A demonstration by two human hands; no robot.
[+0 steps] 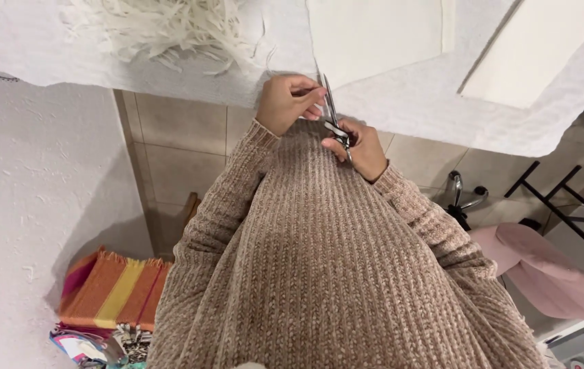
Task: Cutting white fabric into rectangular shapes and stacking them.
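One camera sits on the person's head, looking straight down, very close to the sweater (333,273).

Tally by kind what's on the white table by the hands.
Scissors, in the right hand, left hand beside: 1
Cream fabric sheets: 2
Pile of cut cream strips: 1
Total: 4, on the white table cover.
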